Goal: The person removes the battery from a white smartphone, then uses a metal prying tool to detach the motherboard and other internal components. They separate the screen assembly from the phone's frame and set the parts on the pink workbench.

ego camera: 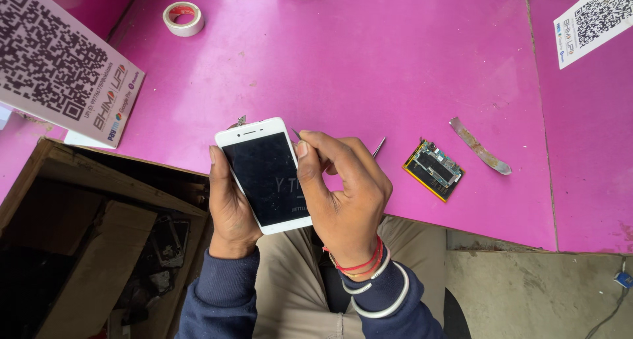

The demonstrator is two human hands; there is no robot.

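Note:
A white smartphone (264, 174) with a dark screen is held upright over the front edge of a pink table (369, 62). My left hand (229, 207) grips it from the left side and behind. My right hand (343, 187) rests against the phone's right edge, pinching thin metal tweezers (378, 146); one tip shows at the phone's upper right corner, the other end sticks out past my knuckles. Bangles and red threads sit on my right wrist.
A small circuit board with a yellow edge (433, 170) and a flat metal pry blade (479, 146) lie to the right. A tape roll (183, 18) is at the back left. A printed code card (62, 62) leans left; an open drawer with parts (99, 246) is below it.

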